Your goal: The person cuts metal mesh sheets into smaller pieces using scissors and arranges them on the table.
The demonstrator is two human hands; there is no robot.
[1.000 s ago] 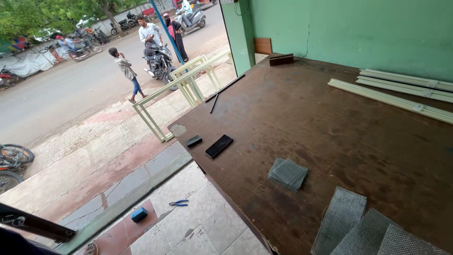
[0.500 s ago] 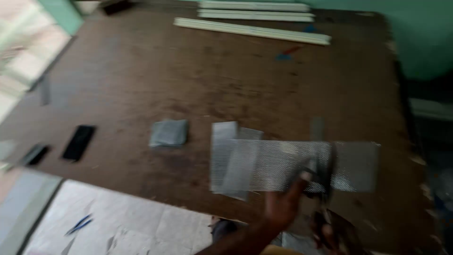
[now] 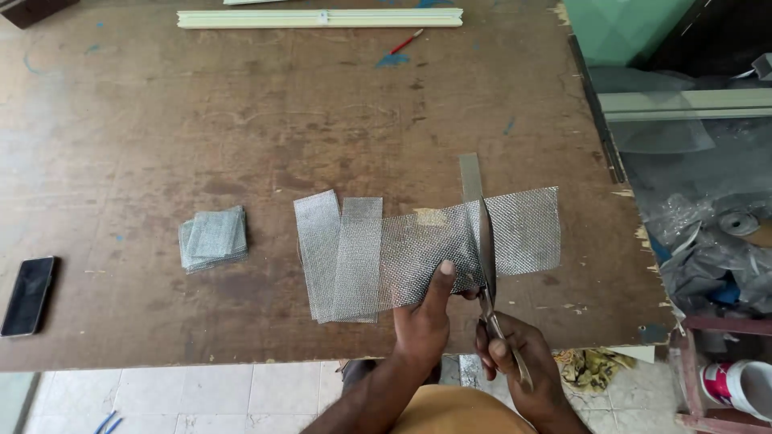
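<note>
Left hand [image 3: 425, 321]: it presses down on the mesh strip [image 3: 426, 251], thumb on top, holding it flat.
Right hand [image 3: 523, 370]: it is closed around the handles of the scissors [image 3: 487, 265].
Scissors: the blades lie across the mesh strip, cutting it near the middle.
Mesh strip: long and grey, lying on the brown table [image 3: 281, 120] near the front edge.
Small pile: cut grey mesh squares [image 3: 213, 238] sit well to the left of the strip.
Phone [image 3: 27, 295]: black and flat, near the left edge of the table.
Far side: long pale bars [image 3: 320, 18] and a red pencil [image 3: 406, 41] lie there.
Right of table: crumpled clear plastic [image 3: 708, 241] and a red and white cup [image 3: 740, 387] lower down.
</note>
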